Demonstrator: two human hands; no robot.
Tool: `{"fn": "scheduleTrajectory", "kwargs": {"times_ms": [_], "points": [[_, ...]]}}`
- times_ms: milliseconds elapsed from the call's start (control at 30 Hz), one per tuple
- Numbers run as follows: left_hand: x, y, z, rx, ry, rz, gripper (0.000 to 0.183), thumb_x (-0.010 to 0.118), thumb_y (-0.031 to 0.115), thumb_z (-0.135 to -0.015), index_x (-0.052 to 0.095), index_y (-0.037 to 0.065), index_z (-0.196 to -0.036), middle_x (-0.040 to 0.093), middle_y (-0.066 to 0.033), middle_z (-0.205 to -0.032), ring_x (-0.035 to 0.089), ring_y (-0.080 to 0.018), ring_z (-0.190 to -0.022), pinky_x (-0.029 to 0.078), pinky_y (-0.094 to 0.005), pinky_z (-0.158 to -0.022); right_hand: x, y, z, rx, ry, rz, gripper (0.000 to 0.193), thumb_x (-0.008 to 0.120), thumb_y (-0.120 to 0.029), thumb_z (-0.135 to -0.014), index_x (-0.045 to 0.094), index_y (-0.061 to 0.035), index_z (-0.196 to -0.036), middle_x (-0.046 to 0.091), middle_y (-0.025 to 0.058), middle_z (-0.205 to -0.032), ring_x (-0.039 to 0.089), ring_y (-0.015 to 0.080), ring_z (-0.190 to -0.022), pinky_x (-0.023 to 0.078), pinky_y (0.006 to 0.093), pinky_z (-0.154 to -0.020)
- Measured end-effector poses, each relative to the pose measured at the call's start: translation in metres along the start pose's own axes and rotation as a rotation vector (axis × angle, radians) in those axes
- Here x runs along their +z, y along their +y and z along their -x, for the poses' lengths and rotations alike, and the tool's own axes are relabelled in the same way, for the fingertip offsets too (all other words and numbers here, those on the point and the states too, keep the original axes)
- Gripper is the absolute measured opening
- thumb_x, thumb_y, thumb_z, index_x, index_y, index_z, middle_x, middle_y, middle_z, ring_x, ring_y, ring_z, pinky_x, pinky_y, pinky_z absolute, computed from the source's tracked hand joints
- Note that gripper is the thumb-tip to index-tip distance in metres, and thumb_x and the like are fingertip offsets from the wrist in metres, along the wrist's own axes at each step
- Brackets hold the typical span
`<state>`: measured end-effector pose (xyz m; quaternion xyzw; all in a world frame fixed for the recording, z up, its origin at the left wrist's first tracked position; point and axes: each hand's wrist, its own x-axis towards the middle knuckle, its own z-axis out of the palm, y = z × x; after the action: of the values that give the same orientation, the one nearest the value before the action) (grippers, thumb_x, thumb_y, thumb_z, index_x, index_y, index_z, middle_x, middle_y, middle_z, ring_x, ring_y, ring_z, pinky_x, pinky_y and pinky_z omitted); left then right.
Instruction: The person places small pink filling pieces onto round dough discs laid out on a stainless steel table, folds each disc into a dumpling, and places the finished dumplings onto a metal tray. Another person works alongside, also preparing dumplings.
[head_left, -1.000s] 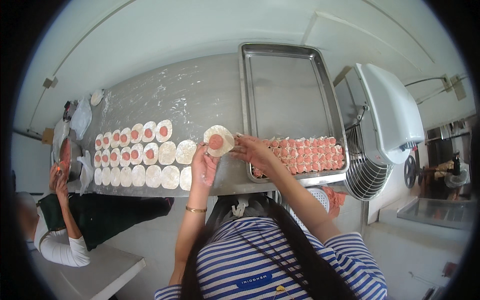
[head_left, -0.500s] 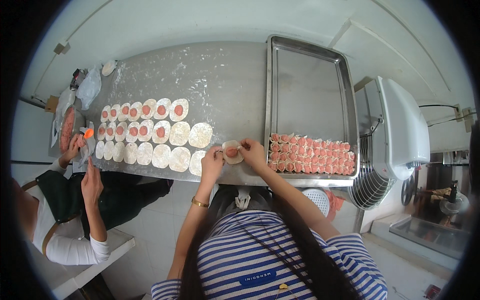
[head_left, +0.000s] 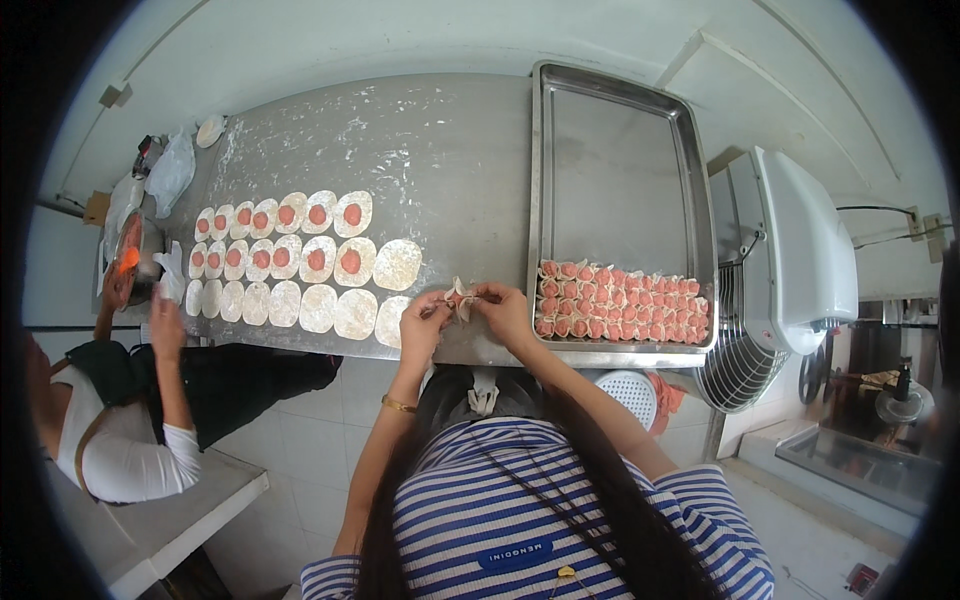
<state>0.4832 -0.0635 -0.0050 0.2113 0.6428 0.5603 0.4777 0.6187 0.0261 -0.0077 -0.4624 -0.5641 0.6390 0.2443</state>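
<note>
Between my hands, at the table's front edge, is a dumpling (head_left: 460,299), its floury wrapper gathered upward in points. My left hand (head_left: 425,318) pinches its left side, fingers closed. On its other side my right hand (head_left: 503,308) grips the wrapper between thumb and fingers. The fingers partly hide the filling. Rows of round wrappers (head_left: 397,264) lie to the left, many with a ball of pink meat filling (head_left: 352,214) in the middle. To my right, open-topped dumplings (head_left: 620,305) stand packed in the near part of a deep metal tray (head_left: 537,180).
At the left, a co-worker's hand (head_left: 118,285) is at a metal bowl (head_left: 150,240) of filling, beside an orange-tipped tool (head_left: 128,260). A plastic bag (head_left: 172,172) lies behind. Right of the tray stands a white machine (head_left: 800,250) with a wire guard. A perforated stool (head_left: 630,397) is below.
The wrapper in my hands went from lying nearly flat to folded up around its filling. A middle-row wrapper gained a ball of filling. The co-worker's hand and orange-tipped tool moved back to the bowl.
</note>
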Motion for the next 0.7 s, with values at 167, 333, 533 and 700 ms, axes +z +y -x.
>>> {"fn": "scheduleTrajectory", "kwargs": {"times_ms": [167, 333, 533, 700], "points": [[0.0, 0.01, 0.004, -0.059, -0.017, 0.388, 0.013, 0.057, 0.006, -0.089, 0.056, 0.005, -0.102, 0.06, -0.0028, -0.098, 0.06, -0.0105, -0.087, 0.052, -0.026, -0.075, 0.0, -0.013, -0.004, 0.04, -0.17, -0.516, 0.026, 0.066, -0.001, -0.078, 0.06, 0.0027, -0.103, 0.065, 0.0092, -0.097, 0.061, 0.0146, -0.091, 0.048, 0.0254, -0.078], [0.008, 0.021, 0.011, 0.02, 0.019, 0.459, 0.013, 0.057, 0.005, -0.089, 0.055, 0.006, -0.102, 0.059, -0.0026, -0.098, 0.059, -0.012, -0.088, 0.052, -0.0283, -0.078, 0.001, -0.025, 0.005, -0.103, -0.194, -0.332, 0.03, 0.067, -0.006, -0.08, 0.059, 0.0033, -0.106, 0.064, 0.0096, -0.1, 0.06, 0.0148, -0.095, 0.048, 0.0253, -0.081], [0.006, 0.037, 0.023, 0.018, -0.015, 0.388, 0.019, 0.06, 0.002, -0.086, 0.055, 0.004, -0.104, 0.058, -0.0045, -0.105, 0.058, -0.0133, -0.094, 0.052, -0.0287, -0.08, -0.014, -0.027, -0.005, -0.102, -0.167, -0.123, 0.02, 0.067, -0.006, -0.08, 0.063, 0.0035, -0.097, 0.067, 0.0068, -0.084, 0.063, 0.0125, -0.082, 0.049, 0.0251, -0.075], [-0.006, 0.007, 0.007, 0.157, -0.042, 0.061, 0.02, 0.064, -0.003, -0.08, 0.058, 0.001, -0.098, 0.061, -0.0072, -0.103, 0.059, -0.015, -0.094, 0.05, -0.0249, -0.076, -0.024, -0.04, -0.008, -0.126, -0.256, 0.077, 0.022, 0.065, 0.0, -0.077, 0.063, 0.0024, -0.099, 0.066, 0.0057, -0.09, 0.062, 0.0127, -0.084, 0.049, 0.026, -0.077]]}}
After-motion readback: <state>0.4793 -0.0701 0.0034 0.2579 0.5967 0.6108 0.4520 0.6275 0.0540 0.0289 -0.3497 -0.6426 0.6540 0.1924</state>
